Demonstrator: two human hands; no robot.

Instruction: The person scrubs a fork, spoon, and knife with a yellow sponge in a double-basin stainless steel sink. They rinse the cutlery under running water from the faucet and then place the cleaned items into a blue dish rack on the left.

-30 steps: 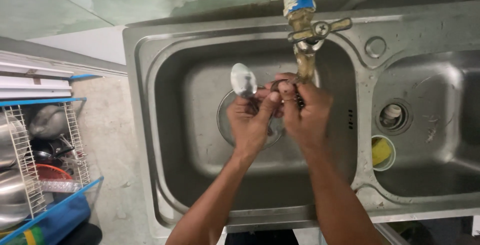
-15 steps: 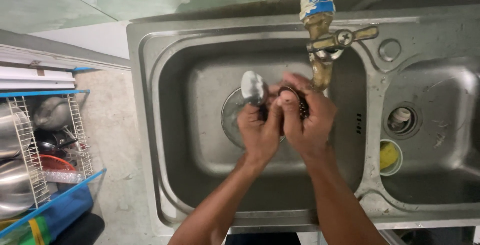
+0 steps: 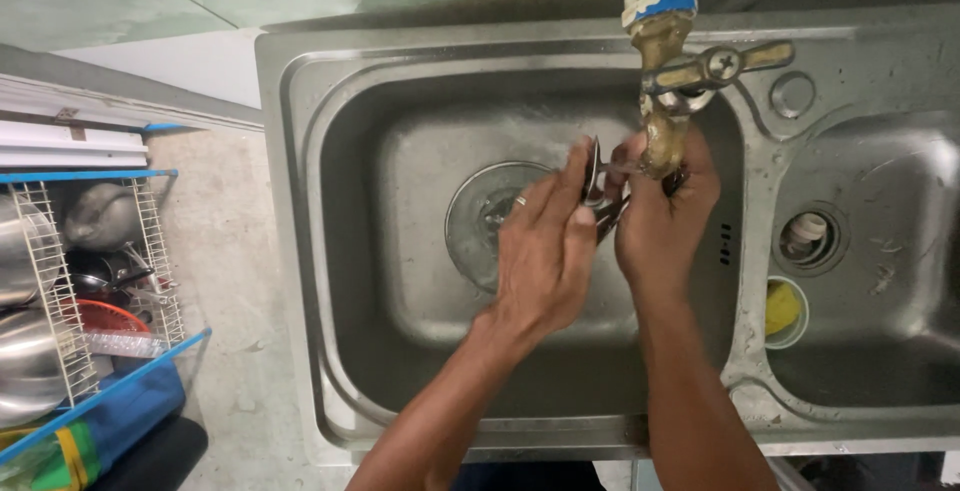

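Brass tap (image 3: 668,101) w/ blue tape; grey steel sink (image 3: 400,371); yellow sponge (image 3: 781,308).

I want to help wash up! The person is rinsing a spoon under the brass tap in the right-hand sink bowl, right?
Not quite. The head view shows both hands, left hand and right hand, holding the spoon under the brass tap over the left-hand bowl, not the right.

A home kitchen: a steel double sink (image 3: 300,251) under a brass tap (image 3: 670,91), with a dish rack (image 3: 60,281) holding pots beside it.
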